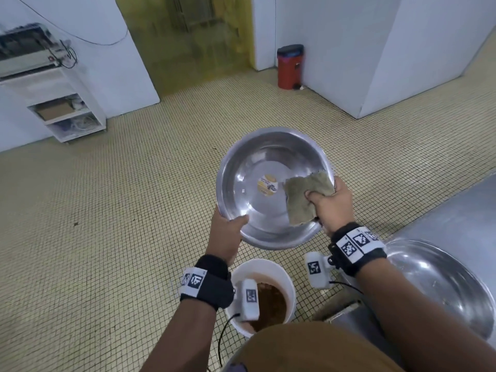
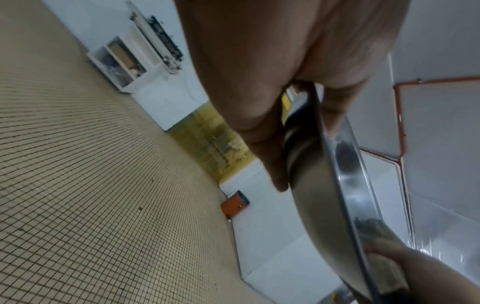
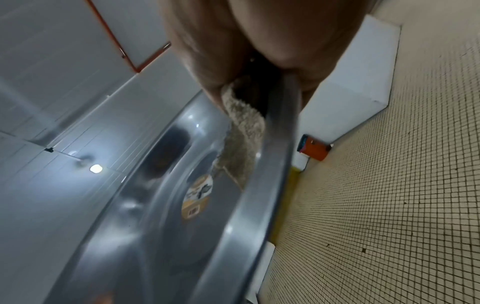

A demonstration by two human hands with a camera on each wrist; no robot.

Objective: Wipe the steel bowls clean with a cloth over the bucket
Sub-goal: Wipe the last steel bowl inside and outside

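Observation:
A large steel bowl (image 1: 257, 167) with a round yellow sticker (image 1: 267, 185) inside is held tilted up above a white bucket (image 1: 288, 280) of brown liquid. My left hand (image 1: 228, 232) grips its near left rim, thumb inside. My right hand (image 1: 331, 202) pinches a grey-green cloth (image 1: 302, 200) against the right rim, thumb on the cloth inside the bowl. The left wrist view has the bowl (image 2: 324, 205) edge-on under my left hand (image 2: 259, 102). In the right wrist view the cloth (image 3: 241, 131) lies in the bowl (image 3: 161, 205) under my right hand (image 3: 246, 51).
A second steel bowl (image 1: 434, 280) sits on a steel counter (image 1: 456, 210) at the right. A red pedal bin (image 1: 290, 67) stands by the far wall, a white shelf unit (image 1: 67, 114) at the far left. Tiled floor (image 1: 120, 210) spreads around.

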